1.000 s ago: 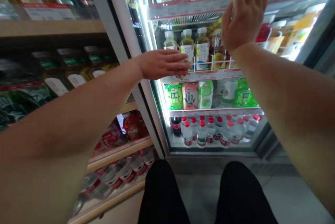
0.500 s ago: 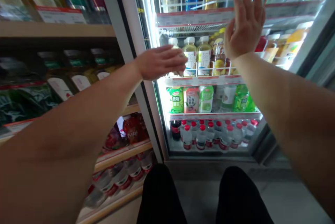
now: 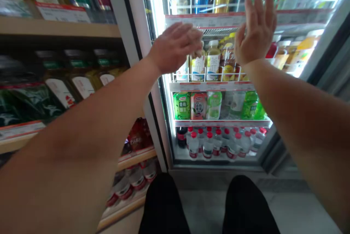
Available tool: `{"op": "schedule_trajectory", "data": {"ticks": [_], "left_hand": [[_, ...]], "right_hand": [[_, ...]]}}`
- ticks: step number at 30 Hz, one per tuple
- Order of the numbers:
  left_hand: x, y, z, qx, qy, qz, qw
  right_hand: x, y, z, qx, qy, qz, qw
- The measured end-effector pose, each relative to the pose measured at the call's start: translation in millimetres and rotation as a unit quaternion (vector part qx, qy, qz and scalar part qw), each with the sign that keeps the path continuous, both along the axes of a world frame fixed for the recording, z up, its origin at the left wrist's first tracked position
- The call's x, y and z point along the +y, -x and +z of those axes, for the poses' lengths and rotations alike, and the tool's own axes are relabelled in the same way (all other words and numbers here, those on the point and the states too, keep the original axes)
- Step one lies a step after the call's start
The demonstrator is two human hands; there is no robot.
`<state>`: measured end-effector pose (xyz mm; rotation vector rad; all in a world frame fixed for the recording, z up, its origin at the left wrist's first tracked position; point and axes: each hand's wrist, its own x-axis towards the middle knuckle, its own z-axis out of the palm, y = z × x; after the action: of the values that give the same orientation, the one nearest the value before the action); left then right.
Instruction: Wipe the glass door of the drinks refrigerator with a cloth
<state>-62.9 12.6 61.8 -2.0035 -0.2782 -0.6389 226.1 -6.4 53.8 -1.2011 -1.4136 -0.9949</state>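
In the head view my left hand (image 3: 177, 47) reaches in front of the lit drinks cooler, palm down, with its fingers stretched and slightly bent. It covers the caps of pale yellow bottles (image 3: 213, 61) on the middle shelf; whether it touches one I cannot tell. My right hand (image 3: 255, 30) is raised, fingers up and thumb apart, holding nothing. Behind it are a bottle with a yellow label (image 3: 228, 69) and the price strip of the upper shelf (image 3: 295, 16).
Green and pink drink bottles (image 3: 198, 105) stand on a lower cooler shelf. Red-capped water bottles (image 3: 208, 146) fill the bottom. At left, a wooden-edged shelf (image 3: 60, 30) holds more bottles. The open cooler door (image 3: 333, 55) is at right. My knees (image 3: 164, 205) are below.
My left hand has risen and shifted slightly right, its fingers bending a little more. My right hand has dropped very slightly, still spread. The view has tilted a little.
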Motion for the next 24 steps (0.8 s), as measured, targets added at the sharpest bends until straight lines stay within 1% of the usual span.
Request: {"op": "schedule_trajectory", "data": {"ticks": [1, 2, 3, 4, 5, 6, 7, 8, 9, 10, 11, 12, 13, 15, 16, 17, 18, 20, 21, 22, 23, 24], "left_hand": [[-0.2, -0.2, 4.4, -0.058, -0.021, 0.012, 0.998], [-0.8, -0.7, 6.5, -0.089, -0.037, 0.023, 0.995], [-1.8, -1.6, 6.4, -0.08, -0.044, 0.031, 0.995], [-3.2, -2.6, 4.9, -0.029, -0.044, 0.035, 0.998], [-4.8, -3.5, 3.2, 0.042, -0.036, 0.037, 0.998], [-6.2, -3.9, 2.0, 0.106, -0.027, 0.039, 0.993], [-7.1, -3.6, 1.9, 0.139, -0.021, 0.043, 0.989], [-7.4, -2.6, 2.9, 0.128, -0.021, 0.047, 0.99], [-7.0, -1.0, 4.6, 0.069, -0.029, 0.057, 0.996], [-6.2, 1.1, 6.3, -0.015, -0.041, 0.066, 0.997], [-5.3, 3.5, 7.4, -0.088, -0.051, 0.07, 0.992], [-4.4, 6.3, 7.6, -0.123, -0.052, 0.07, 0.989], [-3.9, 9.6, 6.9, -0.109, -0.04, 0.066, 0.991], [-3.4, 18.5, 5.3, 0.011, 0.004, 0.05, 0.999], [-3.1, 24.2, 5.6, 0.067, 0.024, 0.041, 0.997], [-2.5, 30.2, 7.0, 0.087, 0.034, 0.036, 0.995], [-1.6, 36.0, 9.2, 0.069, 0.036, 0.036, 0.996], [0.6, 43.1, 11.7, -0.03, 0.025, 0.04, 0.998], [1.3, 42.8, 9.1, -0.078, 0.024, 0.044, 0.996], [1.1, 39.3, 2.2, -0.112, 0.027, 0.049, 0.992], [-0.1, 32.7, -9.8, -0.131, 0.033, 0.055, 0.989], [-2.5, 23.7, -26.6, -0.145, 0.039, 0.065, 0.987]], "right_hand": [[0.2, -0.7, -0.2, -0.002, 0.0, 0.003, 1.0], [0.4, -1.5, -0.4, -0.003, 0.0, 0.004, 1.0], [0.6, -2.2, -0.6, -0.006, 0.001, 0.006, 1.0], [0.7, -2.7, -0.7, -0.009, 0.0, 0.01, 1.0], [0.7, -2.9, -0.9, -0.009, -0.002, 0.015, 1.0], [0.5, -2.8, -1.1, -0.008, -0.004, 0.022, 1.0], [0.2, -2.5, -1.3, -0.007, -0.006, 0.027, 1.0], [-0.2, -2.2, -1.5, -0.006, -0.006, 0.029, 1.0], [-0.6, -1.8, -1.7, -0.003, -0.004, 0.028, 1.0], [-0.7, -1.7, -1.9, -0.002, -0.003, 0.026, 1.0], [-0.6, -1.8, -2.1, -0.004, -0.004, 0.025, 1.0], [0.0, -2.3, -2.2, -0.007, -0.007, 0.027, 1.0], [1.1, -3.1, -2.2, -0.01, -0.012, 0.032, 0.999], [4.7, -5.4, -1.6, -0.008, -0.012, 0.034, 0.999], [7.0, -6.5, -1.1, -0.003, -0.006, 0.026, 1.0], [9.3, -7.5, -0.6, -0.001, 0.0, 0.018, 1.0], [11.4, -8.3, -0.3, -0.001, 0.0, 0.011, 1.0], [14.5, -9.0, -0.3, -0.004, -0.018, 0.003, 1.0], [15.4, -9.3, -0.7, -0.009, -0.029, 0.004, 1.0], [15.9, -9.7, -1.4, -0.014, -0.04, 0.008, 0.999], [16.3, -10.5, -2.3, -0.017, -0.05, 0.013, 0.999], [16.8, -12.1, -3.2, -0.022, -0.054, 0.018, 0.998]]}}
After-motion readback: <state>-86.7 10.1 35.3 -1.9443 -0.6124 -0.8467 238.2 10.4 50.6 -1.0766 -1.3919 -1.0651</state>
